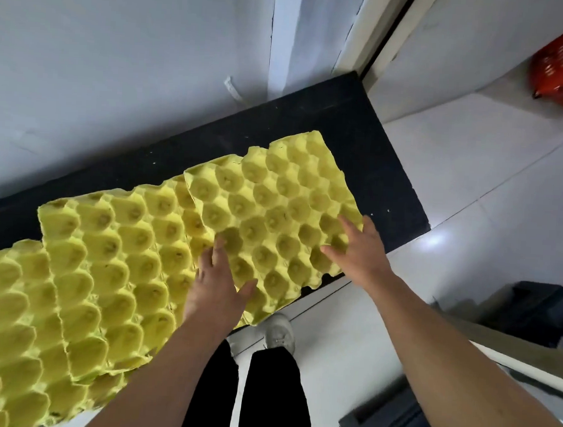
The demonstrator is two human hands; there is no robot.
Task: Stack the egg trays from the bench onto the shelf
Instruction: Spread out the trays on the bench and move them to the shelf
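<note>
A long black flat-topped table (359, 135) runs along a plain white wall (118, 58), and yellow moulded-pulp egg trays lie on it in an overlapping row, each a rough, fibrous sheet of rounded cups and raised peaks. The rightmost yellow egg tray (274, 206) sits tilted on top of the others, its near corner jutting past the table's front edge; the middle yellow egg tray (118, 260) lies partly under it, and the leftmost yellow egg tray (4, 313) overhangs the edge further left. Both hands are spread wide and flat on the rightmost tray: the left hand (219, 285) near its left front corner, the right hand (356, 250) at its right edge, neither curled round it. Below are glossy white floor tiles (471, 177), a white shoe (278, 334) and black trousers (274, 395). A red perforated plastic basket (561, 71) stands well apart at upper right.
</note>
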